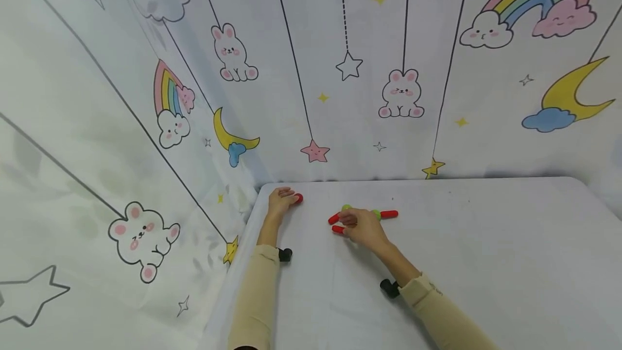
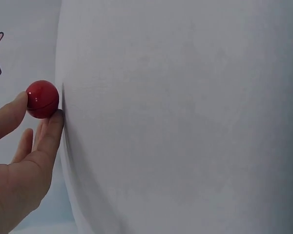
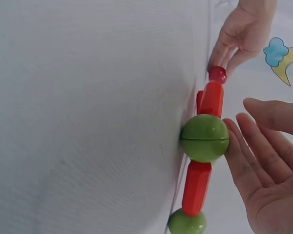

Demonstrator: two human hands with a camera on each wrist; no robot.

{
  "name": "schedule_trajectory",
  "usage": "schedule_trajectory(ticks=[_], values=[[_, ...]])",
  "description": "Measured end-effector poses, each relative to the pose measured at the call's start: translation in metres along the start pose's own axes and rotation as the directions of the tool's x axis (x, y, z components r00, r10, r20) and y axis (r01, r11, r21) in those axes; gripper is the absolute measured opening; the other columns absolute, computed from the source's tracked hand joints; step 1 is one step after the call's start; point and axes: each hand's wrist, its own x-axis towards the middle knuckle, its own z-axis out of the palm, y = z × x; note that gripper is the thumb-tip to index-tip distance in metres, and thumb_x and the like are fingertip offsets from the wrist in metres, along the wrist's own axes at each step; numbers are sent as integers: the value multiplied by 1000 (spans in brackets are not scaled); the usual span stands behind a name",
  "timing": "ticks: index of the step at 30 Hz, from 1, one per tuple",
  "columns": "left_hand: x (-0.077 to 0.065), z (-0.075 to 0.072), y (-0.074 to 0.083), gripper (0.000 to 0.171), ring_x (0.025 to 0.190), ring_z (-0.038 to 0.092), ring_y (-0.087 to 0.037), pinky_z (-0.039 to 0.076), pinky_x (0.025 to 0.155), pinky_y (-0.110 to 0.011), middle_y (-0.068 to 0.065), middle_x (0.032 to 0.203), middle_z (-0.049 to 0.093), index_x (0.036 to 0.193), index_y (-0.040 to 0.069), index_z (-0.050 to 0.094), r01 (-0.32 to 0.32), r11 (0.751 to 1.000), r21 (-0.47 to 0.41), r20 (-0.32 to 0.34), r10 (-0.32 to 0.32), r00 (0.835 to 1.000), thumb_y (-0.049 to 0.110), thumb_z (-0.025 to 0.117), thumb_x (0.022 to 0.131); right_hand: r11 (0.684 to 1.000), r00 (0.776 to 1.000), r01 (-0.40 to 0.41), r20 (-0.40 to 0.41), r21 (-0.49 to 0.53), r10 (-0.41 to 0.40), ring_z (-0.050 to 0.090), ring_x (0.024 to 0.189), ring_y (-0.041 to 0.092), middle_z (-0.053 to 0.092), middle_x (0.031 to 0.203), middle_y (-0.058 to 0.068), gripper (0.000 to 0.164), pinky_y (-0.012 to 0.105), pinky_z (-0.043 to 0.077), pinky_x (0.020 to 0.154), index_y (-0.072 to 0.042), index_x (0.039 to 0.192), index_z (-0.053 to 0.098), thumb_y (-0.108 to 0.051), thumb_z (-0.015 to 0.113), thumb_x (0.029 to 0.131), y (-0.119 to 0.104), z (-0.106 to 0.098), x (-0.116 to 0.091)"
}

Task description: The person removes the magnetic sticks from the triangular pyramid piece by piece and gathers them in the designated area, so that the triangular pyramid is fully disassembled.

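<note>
At the far left of the table, my left hand point(image 1: 278, 205) pinches a glossy red ball point(image 2: 42, 100) between thumb and fingers, low by the cloth. My right hand point(image 1: 366, 228) is over a group of red rods and green balls, hiding part of it. In the right wrist view, its fingertips are right at a green ball point(image 3: 205, 139), while the thumb stands apart. A red rod point(image 3: 197, 187) extends from this ball to another green ball point(image 3: 187, 223). On the opposite side is a further red rod point(image 3: 213, 99), with one more partly hidden behind it.
White cloth covers the table point(image 1: 486, 253). Behind it and along the left hangs a white curtain point(image 1: 291, 69) printed with rabbits, stars, moons and rainbows. A black wrist camera point(image 1: 285, 255) is strapped at the left sleeve, and another camera point(image 1: 390, 288) at the right.
</note>
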Motion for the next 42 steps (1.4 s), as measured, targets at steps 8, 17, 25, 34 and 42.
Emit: schedule_trajectory(ticks=[8, 17, 25, 34, 42], values=[[9, -1, -8, 50, 123, 62, -31, 52, 105, -38, -21, 133, 65, 138, -3, 56, -10, 1000, 1, -48, 10, 999, -2, 76, 92, 1000, 1000, -4, -3, 21, 4, 74, 103, 25, 77, 110, 10, 33, 41, 61, 90, -3, 119, 75, 4, 78, 87, 4, -2, 0], [11, 2, -8, 49, 124, 60, -32, 54, 104, -37, -21, 132, 63, 138, -4, 54, 4, 1000, -22, -73, -6, 997, -6, 73, 93, 999, 1000, -6, -9, 49, 6, 73, 101, 24, 77, 110, 14, 32, 40, 61, 89, -2, 119, 75, 6, 77, 87, 6, -4, -1], [9, 4, -1, 51, 126, 59, -35, 51, 107, -43, -24, 135, 61, 141, -8, 52, 7, 1000, -15, -57, -8, 998, -10, 70, 93, 999, 1000, -14, -9, 34, 14, 73, 101, 26, 77, 110, 14, 32, 40, 61, 89, -2, 118, 75, 6, 77, 87, 6, -6, -1], [9, 3, 5, 52, 130, 58, -36, 49, 108, -43, -26, 136, 58, 137, -9, 53, -55, 998, 23, -99, 57, 993, -8, 74, 90, 999, 1000, 7, -18, 35, -6, 74, 100, 27, 77, 108, 13, 31, 40, 61, 88, -3, 115, 75, 7, 79, 86, 8, -6, -1], [-6, 2, 21, 49, 133, 57, -36, 50, 108, -45, -23, 136, 59, 134, -5, 56, -106, 994, 3, -114, 105, 988, -9, 74, 89, 998, 998, -60, -13, 14, 61, 72, 105, 28, 77, 112, 11, 34, 38, 62, 85, -5, 120, 75, 3, 80, 87, 4, -10, -3]])
